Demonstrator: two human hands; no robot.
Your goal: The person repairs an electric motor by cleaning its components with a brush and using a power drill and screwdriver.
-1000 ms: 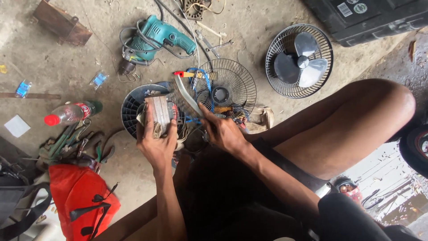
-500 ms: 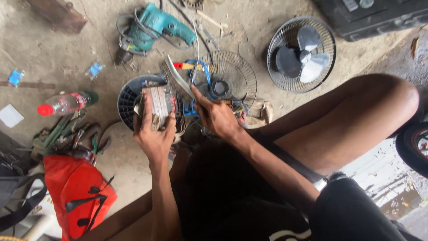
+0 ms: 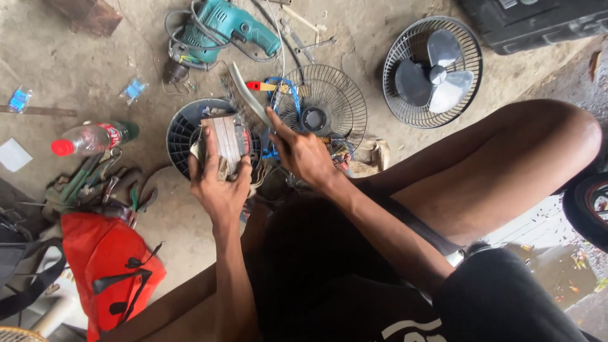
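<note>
A: The motor (image 3: 227, 147) sits in the left hand (image 3: 218, 183), gripped upright by fingers and thumb above the dark round housing (image 3: 182, 134) on the floor.

B: And the right hand (image 3: 304, 155)?

A: It is closed on a brush (image 3: 244, 95), pale handle pinched, bristles angled up and away beside the motor's top.

B: What would make the brushing go well?

A: Probably a steady left grip, and short strokes directed away from the body, so the dust falls into the housing and not the lap.

B: How much room is there?

A: Little. A wire grille (image 3: 320, 107) lies just beside the right hand, with a red-handled tool (image 3: 261, 85) near the brush tip and a teal drill (image 3: 221, 28) beyond. A bottle (image 3: 92, 138) and a heap of pliers (image 3: 101, 183) crowd the left, above a red bag (image 3: 107, 266). The raised knee (image 3: 506, 164) hems in the right elbow; the fan (image 3: 434, 71) lies well apart.
</note>
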